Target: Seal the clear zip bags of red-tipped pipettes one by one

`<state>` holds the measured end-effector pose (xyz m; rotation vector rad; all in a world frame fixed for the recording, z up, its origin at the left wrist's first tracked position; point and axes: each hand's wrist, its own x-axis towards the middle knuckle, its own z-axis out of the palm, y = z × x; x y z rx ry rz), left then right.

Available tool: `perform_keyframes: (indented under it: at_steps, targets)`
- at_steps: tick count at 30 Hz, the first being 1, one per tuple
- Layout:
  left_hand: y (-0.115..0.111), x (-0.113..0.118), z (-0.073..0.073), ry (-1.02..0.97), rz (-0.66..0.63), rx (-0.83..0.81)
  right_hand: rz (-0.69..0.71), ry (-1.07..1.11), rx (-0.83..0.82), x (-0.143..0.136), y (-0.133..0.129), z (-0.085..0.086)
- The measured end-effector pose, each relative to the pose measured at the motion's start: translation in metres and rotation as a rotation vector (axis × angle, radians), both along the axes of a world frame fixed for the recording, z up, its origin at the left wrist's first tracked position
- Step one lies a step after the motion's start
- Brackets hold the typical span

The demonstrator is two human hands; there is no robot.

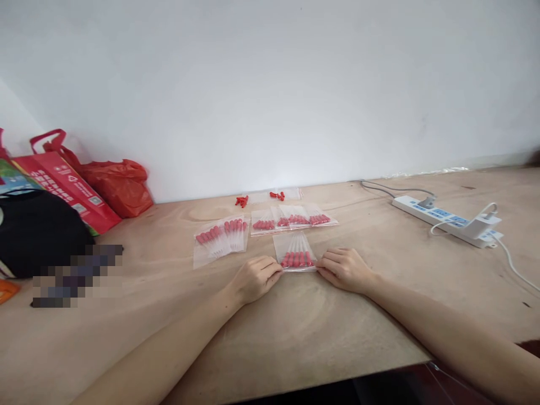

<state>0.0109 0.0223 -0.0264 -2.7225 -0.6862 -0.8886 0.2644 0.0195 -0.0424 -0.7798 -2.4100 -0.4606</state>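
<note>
On the table (291,337), the bag (295,242) lies between the hands, its red-ended sticks (297,260) fanned with red ends toward the near edge. The left hand's (258,279) fingers pinch that edge's left corner; the right hand's (345,270) fingers pinch the right. The step seems to be pressing this edge closed: it calls for level, lightly taut corners, red ends kept clear, and even pressure run from one side to the other.
</note>
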Motion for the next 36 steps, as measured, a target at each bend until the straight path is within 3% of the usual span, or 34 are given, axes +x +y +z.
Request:
perform_keyframes:
  at_steps: [8, 17, 22, 29, 36]
  targets:
    - [0.002, 0.0, 0.001, 0.029, -0.035, 0.039, -0.003, 0.008, 0.007, -0.003, -0.002, 0.004]
    - [0.001, 0.002, 0.001, 0.005, -0.047, 0.041, 0.061, 0.012, 0.169, -0.053, -0.002, 0.008]
    - [0.002, 0.002, 0.002, 0.037, -0.023, 0.022, 0.107, -0.017, 0.219, -0.064, 0.005, 0.008]
    - [0.003, 0.001, 0.002, 0.025, -0.048, -0.017, 0.095, -0.061, 0.236, -0.059, 0.005, 0.009]
    - [0.004, -0.002, 0.001, -0.066, -0.083, -0.078, 0.001, -0.093, 0.218, -0.024, -0.004, 0.011]
